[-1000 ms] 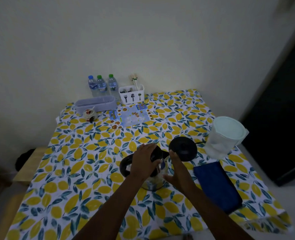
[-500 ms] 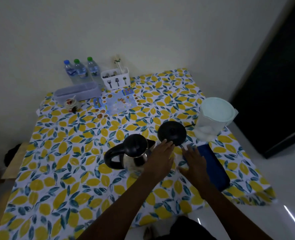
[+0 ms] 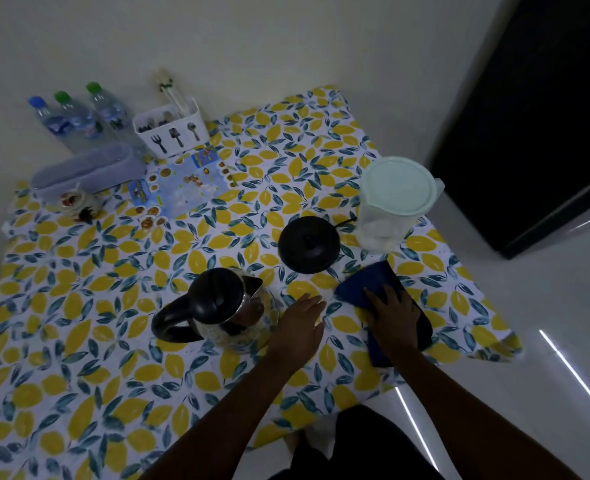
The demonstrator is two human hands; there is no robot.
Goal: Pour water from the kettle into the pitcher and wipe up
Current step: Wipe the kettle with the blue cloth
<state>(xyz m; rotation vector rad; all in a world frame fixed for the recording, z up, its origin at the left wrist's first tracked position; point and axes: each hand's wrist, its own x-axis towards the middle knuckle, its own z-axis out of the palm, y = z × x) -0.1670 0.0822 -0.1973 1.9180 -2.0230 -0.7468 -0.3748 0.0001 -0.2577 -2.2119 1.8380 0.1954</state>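
Kettle (image 3: 217, 306): upright on lemon-print tablecloth (image 3: 79, 341), lid shut, handle toward near-left, spout toward base. Off its base.
Kettle base (image 3: 309, 244): black disc, bare, between kettle and pitcher, cord leading behind pitcher.
Pitcher (image 3: 392, 206): clear, pale green lid in place, near table's right edge, just beyond cloth.
Blue cloth (image 3: 359, 289): flat on table, near right edge.
Left hand (image 3: 302, 320): flat, fingers extended, palm down beside kettle; holding nothing.
Right hand (image 3: 392, 315): spread wide, pressed flat on blue cloth.
Water bottles (image 3: 79, 116), cutlery caddy (image 3: 170, 129): far edge, against wall.
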